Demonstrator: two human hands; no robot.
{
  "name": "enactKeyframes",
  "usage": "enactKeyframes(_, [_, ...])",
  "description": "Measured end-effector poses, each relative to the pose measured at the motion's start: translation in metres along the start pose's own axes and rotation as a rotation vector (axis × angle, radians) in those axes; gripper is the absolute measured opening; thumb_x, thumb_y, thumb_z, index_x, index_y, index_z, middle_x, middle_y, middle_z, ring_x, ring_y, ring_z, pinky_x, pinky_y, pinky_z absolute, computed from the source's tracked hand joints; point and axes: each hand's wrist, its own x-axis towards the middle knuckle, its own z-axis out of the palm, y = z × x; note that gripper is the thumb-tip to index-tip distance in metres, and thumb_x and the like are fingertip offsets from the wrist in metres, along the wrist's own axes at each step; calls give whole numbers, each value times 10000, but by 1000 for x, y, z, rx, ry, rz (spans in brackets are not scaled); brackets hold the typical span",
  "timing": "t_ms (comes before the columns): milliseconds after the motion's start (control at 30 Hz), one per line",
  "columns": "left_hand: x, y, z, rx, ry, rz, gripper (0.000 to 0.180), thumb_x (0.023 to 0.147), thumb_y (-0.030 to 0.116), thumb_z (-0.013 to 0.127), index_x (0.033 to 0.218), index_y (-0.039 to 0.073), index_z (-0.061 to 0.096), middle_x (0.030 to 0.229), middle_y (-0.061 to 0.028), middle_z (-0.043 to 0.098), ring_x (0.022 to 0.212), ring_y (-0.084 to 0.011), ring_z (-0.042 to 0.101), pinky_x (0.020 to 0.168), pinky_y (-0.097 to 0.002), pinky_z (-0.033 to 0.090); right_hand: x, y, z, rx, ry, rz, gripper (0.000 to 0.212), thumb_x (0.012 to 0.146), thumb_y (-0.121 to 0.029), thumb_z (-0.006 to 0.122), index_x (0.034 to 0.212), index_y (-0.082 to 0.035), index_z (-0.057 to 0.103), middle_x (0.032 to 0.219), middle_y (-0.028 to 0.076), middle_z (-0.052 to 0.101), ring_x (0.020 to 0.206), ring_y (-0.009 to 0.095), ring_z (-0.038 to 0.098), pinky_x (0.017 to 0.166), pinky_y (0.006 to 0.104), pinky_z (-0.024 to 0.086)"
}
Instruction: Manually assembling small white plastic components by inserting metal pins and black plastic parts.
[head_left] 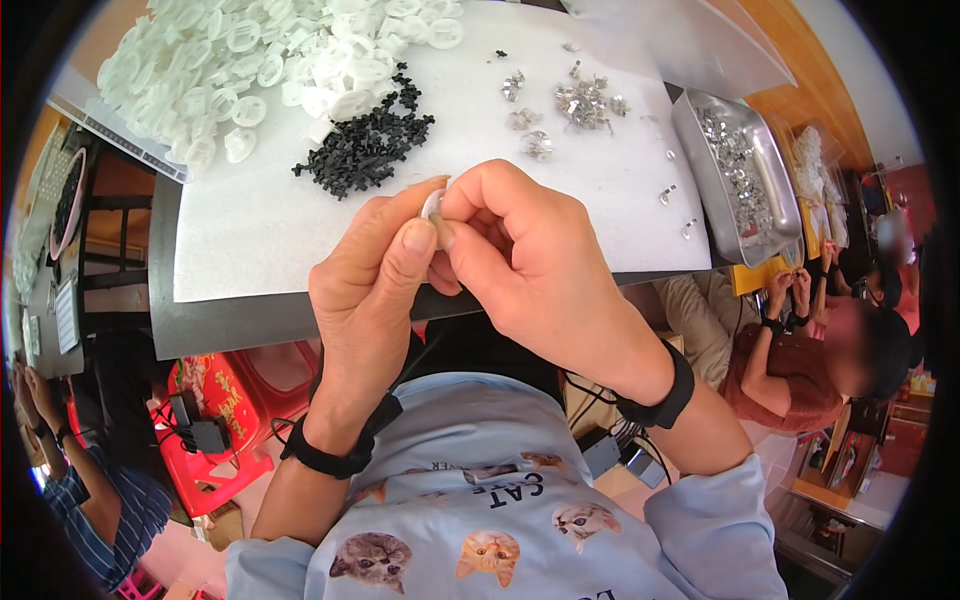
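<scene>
Close together over the front edge of the table, my left hand (375, 255) and my right hand (520, 250) pinch one small white plastic piece (433, 206) between thumbs and fingertips. Most of that piece is hidden by the fingers. Just beyond my left hand lies a heap of small black plastic parts (365, 145). Behind it spreads a large pile of translucent white round plastic parts (270, 60). Several small shiny metal clips (588, 103) lie in loose clusters past my right hand.
White foam sheet (240, 245) covers the dark table (230, 325). At the right stands a metal tray (745, 180) of small metal parts. A red stool (230, 400) is below left. Other people sit at both sides; one wears a brown shirt (765, 385).
</scene>
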Motion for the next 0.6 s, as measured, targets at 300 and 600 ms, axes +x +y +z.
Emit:
enactKeyframes(300, [1,6,-2,-185,-51,-79,360,976,249,513,1169,-46,590,811,-51,616,671,-90,564,616,-215,470,-7,-5,-6,73,-72,-25,34,921,31,484,913,-3,482,769,31,568,684,71,552,611,218,467])
enactKeyframes(600, [2,5,-4,-237,-45,-121,353,980,251,505,1136,-53,594,796,-65,618,639,-95,570,565,-215,471,-1,-7,-4,111,-94,12,69,885,-49,489,854,10,469,607,93,593,438,128,531,422,273,431])
